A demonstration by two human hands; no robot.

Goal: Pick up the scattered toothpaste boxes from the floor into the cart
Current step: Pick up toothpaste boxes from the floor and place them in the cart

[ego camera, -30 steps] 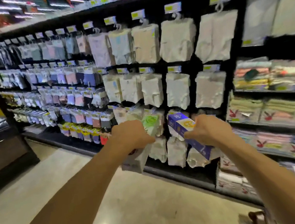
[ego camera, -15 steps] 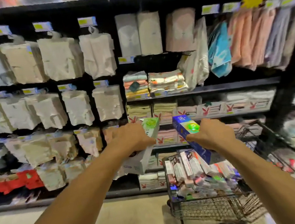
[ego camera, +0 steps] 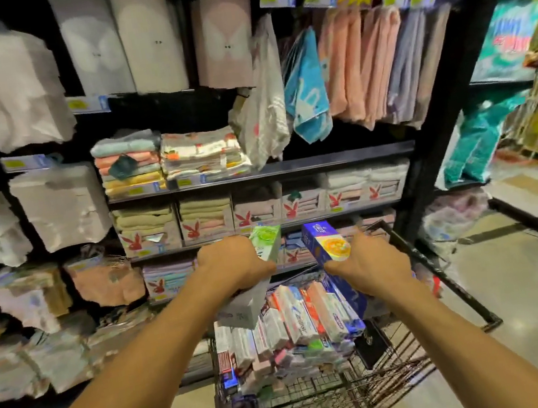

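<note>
My left hand grips a white toothpaste box with a green end, held slanted above the cart. My right hand grips a blue toothpaste box with an orange picture, also slanted. Both hands hover over the wire shopping cart, directly below and in front of me. The cart holds a pile of several toothpaste boxes in white, red and blue. The lower ends of both held boxes sit close above that pile.
Black store shelves with folded towels and hanging cloths stand right behind the cart. A dark upright post ends the shelf unit on the right. Glossy beige floor opens to the right, with more goods stacked at the far right.
My view has swung right along the shelves until the cart came into sight below my hands. Both hands keep their boxes and now hang over the cart's pile.
</note>
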